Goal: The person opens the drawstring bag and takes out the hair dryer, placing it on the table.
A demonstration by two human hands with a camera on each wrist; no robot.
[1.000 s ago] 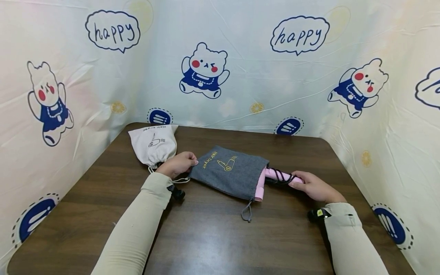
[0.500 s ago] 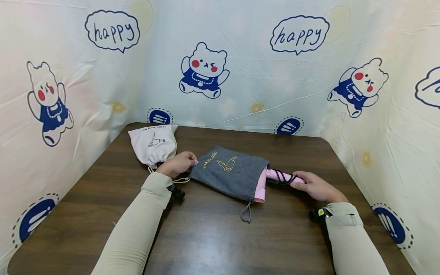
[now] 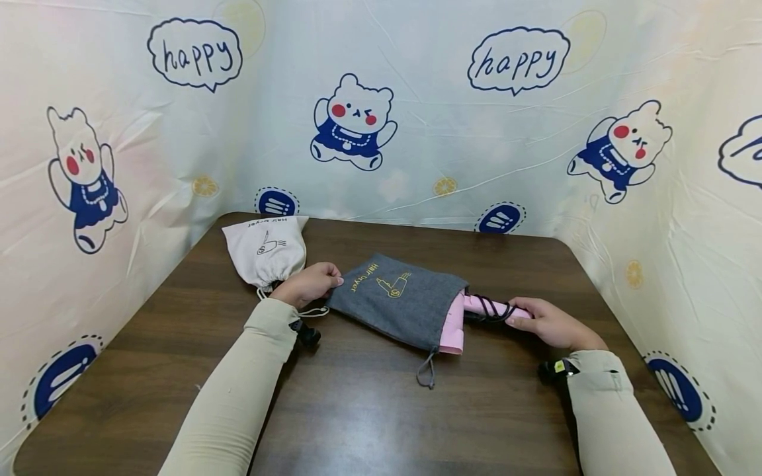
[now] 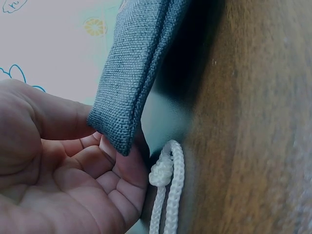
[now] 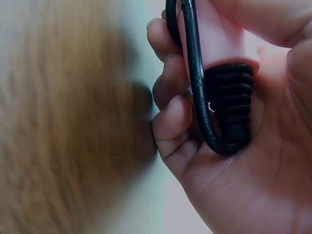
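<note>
A grey drawstring bag [image 3: 405,297] printed "Hair Dryer" in yellow lies mid-table, its mouth toward the right. My left hand [image 3: 311,284] pinches the closed corner of it between thumb and fingers, as the left wrist view also shows. Out of the mouth stick the handle and one end of a pink hair dryer [image 3: 454,330]; the rest is hidden inside the cloth. My right hand [image 3: 550,322] grips the end of that handle, fingers curled round it. Black power cord [image 5: 197,73] is wound about the handle, and a ribbed sleeve shows at its base.
Behind my left wrist lies a white drawstring bag [image 3: 268,251], also printed "Hair Dryer", with its white cord [image 3: 315,312] trailing near my left hand. A grey cord loop [image 3: 426,371] hangs from the grey bag's mouth. Patterned cloth walls [image 3: 417,132] enclose the brown table [image 3: 369,410].
My right hand has shifted slightly right with the hair dryer, and a little more of its pink end shows outside the grey bag. My left hand stays in place.
</note>
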